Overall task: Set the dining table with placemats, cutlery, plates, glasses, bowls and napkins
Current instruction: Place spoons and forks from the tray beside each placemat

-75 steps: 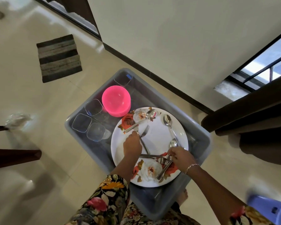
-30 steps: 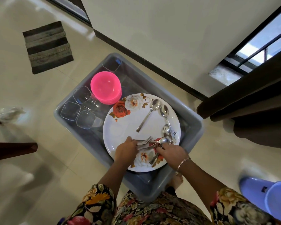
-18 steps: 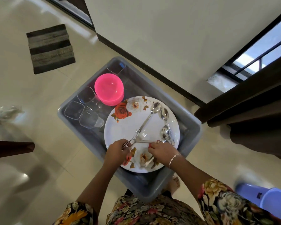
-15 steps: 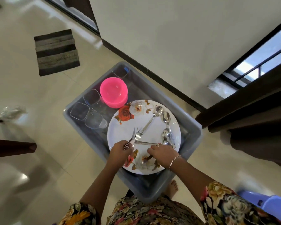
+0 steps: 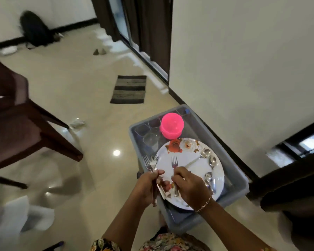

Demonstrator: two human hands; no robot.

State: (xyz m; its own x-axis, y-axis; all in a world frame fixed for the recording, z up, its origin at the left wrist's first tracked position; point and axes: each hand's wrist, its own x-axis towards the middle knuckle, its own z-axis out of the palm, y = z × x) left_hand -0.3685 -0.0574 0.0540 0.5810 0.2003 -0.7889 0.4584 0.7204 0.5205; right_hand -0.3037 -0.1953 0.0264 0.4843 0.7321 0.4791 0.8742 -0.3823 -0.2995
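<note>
A grey plastic tub stands on the floor. In it lies a white floral plate with several spoons along its right side. Pink bowls and clear glasses fill the tub's far end. My left hand grips a bunch of forks at the plate's left rim, tines up. My right hand pinches a single fork upright over the plate.
A dark wooden chair stands to the left. A striped mat lies on the tiled floor near a doorway. The wall runs close behind the tub. A crumpled wrapper lies on the floor.
Both hands have lifted forks off the plate, the left holding a bunch, the right a single one. My head has turned left, bringing the chair and doorway into view.
</note>
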